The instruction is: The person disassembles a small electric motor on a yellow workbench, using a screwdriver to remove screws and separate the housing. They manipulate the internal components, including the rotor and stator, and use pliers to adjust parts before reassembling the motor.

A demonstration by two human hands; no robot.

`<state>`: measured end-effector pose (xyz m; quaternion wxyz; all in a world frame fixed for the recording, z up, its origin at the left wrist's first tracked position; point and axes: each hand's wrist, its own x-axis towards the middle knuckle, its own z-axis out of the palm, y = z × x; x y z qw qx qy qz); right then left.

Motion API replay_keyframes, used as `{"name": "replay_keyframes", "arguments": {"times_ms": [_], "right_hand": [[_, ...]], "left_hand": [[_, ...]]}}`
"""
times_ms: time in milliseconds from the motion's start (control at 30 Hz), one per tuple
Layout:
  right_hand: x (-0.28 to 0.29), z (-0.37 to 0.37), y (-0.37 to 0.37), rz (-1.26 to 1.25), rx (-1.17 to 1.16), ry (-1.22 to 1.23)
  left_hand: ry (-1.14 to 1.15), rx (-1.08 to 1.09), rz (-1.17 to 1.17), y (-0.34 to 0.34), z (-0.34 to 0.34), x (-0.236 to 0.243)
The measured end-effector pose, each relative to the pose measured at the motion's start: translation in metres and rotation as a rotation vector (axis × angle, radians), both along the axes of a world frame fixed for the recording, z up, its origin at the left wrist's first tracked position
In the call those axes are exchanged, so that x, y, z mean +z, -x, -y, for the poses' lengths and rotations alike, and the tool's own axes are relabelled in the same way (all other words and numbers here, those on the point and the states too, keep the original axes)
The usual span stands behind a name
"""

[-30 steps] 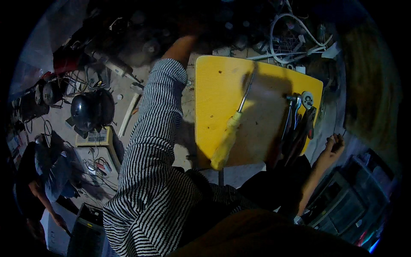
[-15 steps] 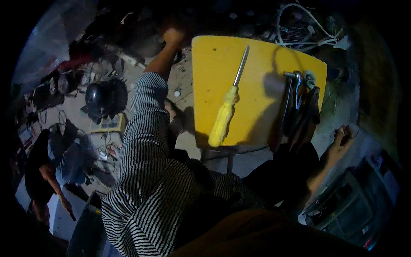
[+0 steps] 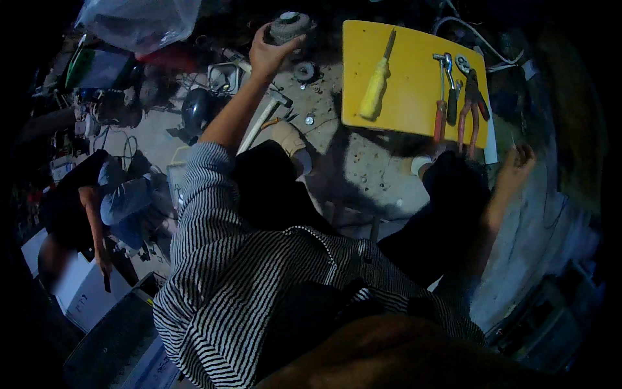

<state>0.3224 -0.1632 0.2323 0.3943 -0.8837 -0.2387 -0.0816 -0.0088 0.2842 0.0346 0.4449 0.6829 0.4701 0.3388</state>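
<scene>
My left hand (image 3: 267, 57) reaches to the far side, fingers and thumb closed round a grey, round, ridged part (image 3: 290, 27) that looks like a small motor. At the right, beside the yellow board, my right hand (image 3: 516, 163) has curled fingers; a thin pale sliver shows above them, too small to name. On the yellow board (image 3: 414, 97) lies a screwdriver (image 3: 374, 91) with a yellow handle. Nearer my right hand on the board are a red-handled screwdriver (image 3: 440, 110), a ratchet wrench (image 3: 449, 78) and red-handled pliers (image 3: 468, 117).
A hammer (image 3: 262, 120) lies on the floor beside my foot, near a dark ring-shaped part (image 3: 304, 71). A black rounded object (image 3: 194, 111) and tangled cables lie farther left. Another person (image 3: 91, 201) sits at the left. A clear plastic bag (image 3: 142, 26) hangs at the far left.
My view has shifted, so the board appears higher and farther right. The round grey part now shows in my left hand, where darkness hid it before. My right hand stays beside the board.
</scene>
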Motion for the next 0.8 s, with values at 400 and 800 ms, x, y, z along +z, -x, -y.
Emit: {"name": "replay_keyframes", "arguments": {"times_ms": [400,800], "right_hand": [[0.035,-0.125,-0.004,0.077,-0.077,0.384],[-0.043,-0.174,0.025,0.312,0.239,0.371]], "left_hand": [[1.059,-0.307,0.887,0.001,-0.04,0.108],[1.535,-0.337,0.827,-0.035,-0.048,0.042]]}}
